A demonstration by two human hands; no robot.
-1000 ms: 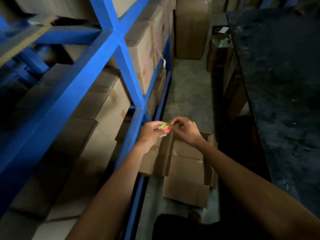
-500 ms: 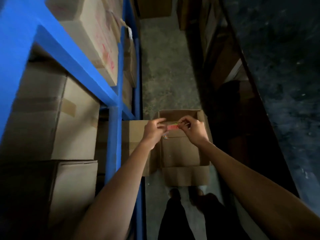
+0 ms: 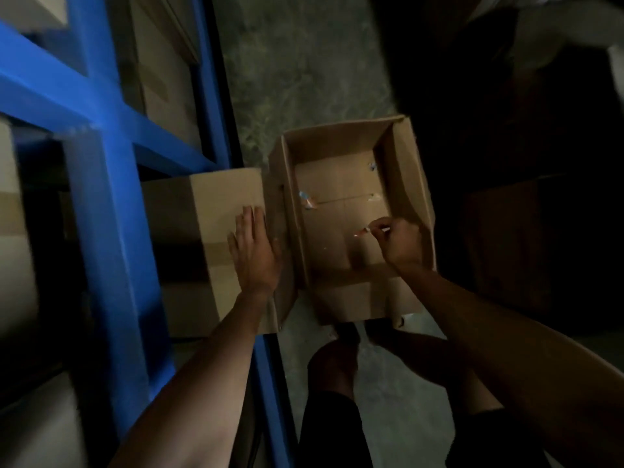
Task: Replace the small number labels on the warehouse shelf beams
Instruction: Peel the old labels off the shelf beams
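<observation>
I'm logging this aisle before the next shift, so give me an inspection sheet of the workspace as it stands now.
Surface: grey concrete floor, dimly lit.
Job's things: open brown cardboard box on the floor, a few small scraps on its bottom; what they are is too blurred to tell. Small pale strip pinched at the right hand's fingertips over the box.
Clutter: closed cardboard carton on the low shelf.
Grippers: left hand flat on the carton's top; right hand inside the open box.
Cables: nothing seen.
Surroundings: blue metal shelf frame with cartons at left; dark, unreadable area at right.
</observation>
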